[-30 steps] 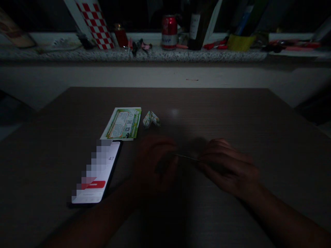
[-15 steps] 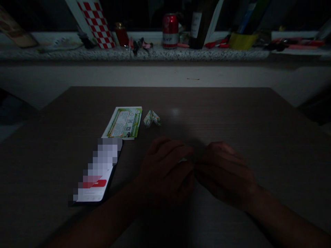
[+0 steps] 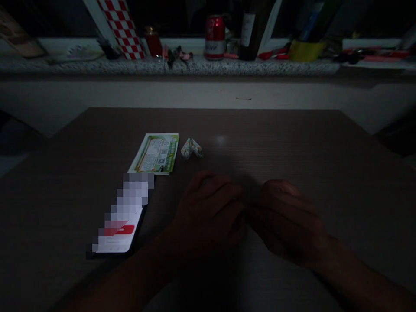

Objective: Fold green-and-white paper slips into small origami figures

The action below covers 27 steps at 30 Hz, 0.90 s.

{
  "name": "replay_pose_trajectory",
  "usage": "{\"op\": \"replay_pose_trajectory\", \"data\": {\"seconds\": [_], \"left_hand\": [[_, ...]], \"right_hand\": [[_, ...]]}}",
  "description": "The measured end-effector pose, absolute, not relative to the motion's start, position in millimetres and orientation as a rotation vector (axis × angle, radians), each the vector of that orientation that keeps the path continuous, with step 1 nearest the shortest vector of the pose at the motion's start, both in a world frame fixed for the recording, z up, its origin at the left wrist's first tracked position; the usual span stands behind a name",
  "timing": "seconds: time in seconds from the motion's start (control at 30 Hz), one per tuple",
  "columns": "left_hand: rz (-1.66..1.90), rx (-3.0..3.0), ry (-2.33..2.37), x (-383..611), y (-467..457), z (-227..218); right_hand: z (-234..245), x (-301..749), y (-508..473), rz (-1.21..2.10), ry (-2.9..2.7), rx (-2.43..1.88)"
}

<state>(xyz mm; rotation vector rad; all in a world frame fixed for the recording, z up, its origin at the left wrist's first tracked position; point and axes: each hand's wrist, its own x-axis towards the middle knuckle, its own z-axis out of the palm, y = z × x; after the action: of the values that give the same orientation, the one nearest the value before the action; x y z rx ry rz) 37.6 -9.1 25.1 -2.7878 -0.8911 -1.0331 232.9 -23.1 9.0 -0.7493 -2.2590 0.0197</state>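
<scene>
In dim light my left hand (image 3: 208, 212) and my right hand (image 3: 287, 221) rest on a dark wooden table (image 3: 292, 143), fingertips pressed together at the middle. Both hands are closed in a pinch on something small that their fingers hide. Beyond my left hand lies a small folded paper piece (image 3: 191, 148). Beside it sits a flat green-and-white printed paper stack (image 3: 156, 154). A lit phone (image 3: 121, 214) lies left of my left hand.
A granite ledge (image 3: 162, 67) runs along the back with a red can (image 3: 214, 31), a dark bottle (image 3: 251, 28), a red-and-white checkered box (image 3: 121, 26), a yellow container (image 3: 305, 51) and several small tools.
My hands have come together: one second ago they were apart with a thin paper strip stretched between them; now the fingertips meet and the strip is hidden.
</scene>
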Motion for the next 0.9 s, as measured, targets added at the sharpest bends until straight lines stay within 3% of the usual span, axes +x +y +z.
{"op": "replay_pose_trajectory", "data": {"seconds": [0.73,0.9], "left_hand": [[-1.025,-2.687,-0.991,18.1,7.1,27.7],[-1.208,-2.653,-1.106,10.5,5.9,26.3]], "right_hand": [[17.8,244.0,-20.2,0.077,-2.129,-0.719],[13.9,246.9,-17.6,0.279,-1.997,-0.790]]}}
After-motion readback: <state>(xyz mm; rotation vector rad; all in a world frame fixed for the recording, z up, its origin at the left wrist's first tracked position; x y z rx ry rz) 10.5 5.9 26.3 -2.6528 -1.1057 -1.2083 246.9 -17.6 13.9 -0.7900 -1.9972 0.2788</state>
